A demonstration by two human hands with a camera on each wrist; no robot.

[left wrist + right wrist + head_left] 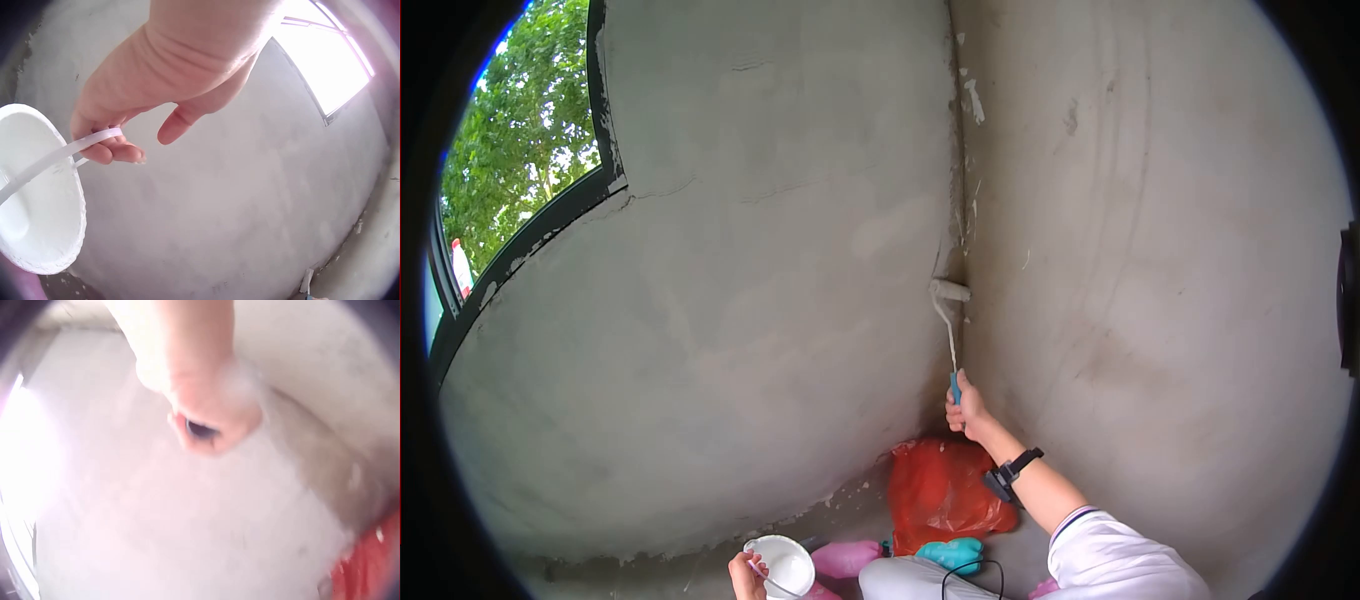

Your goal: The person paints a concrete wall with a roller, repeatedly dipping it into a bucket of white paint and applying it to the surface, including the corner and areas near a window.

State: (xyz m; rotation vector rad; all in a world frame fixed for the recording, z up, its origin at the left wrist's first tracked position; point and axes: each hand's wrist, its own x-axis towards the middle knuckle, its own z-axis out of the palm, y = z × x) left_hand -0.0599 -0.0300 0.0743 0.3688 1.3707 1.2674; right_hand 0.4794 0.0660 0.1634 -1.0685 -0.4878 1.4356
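Observation:
My right hand (967, 408) grips the blue handle (955, 388) of a small paint roller (951, 290). The roller's head meets the wall at the inside corner, where the two grey walls join. In the blurred right wrist view, the fingers wrap round the handle, whose dark end (201, 429) shows. My left hand (169, 81) carries a white bucket (47, 194) by its pale plastic handle (59, 153), hooked over curled fingers; the thumb stands off to the side. White stuff lies inside the bucket (788, 563) in the head view, low and left of centre.
A red plastic bag (945, 490) lies on the floor below the corner. Pink (847, 558) and teal (952, 553) coverings show near my legs. A dark-framed window (530, 235) opens at upper left. A black cable (985, 562) loops over my lap.

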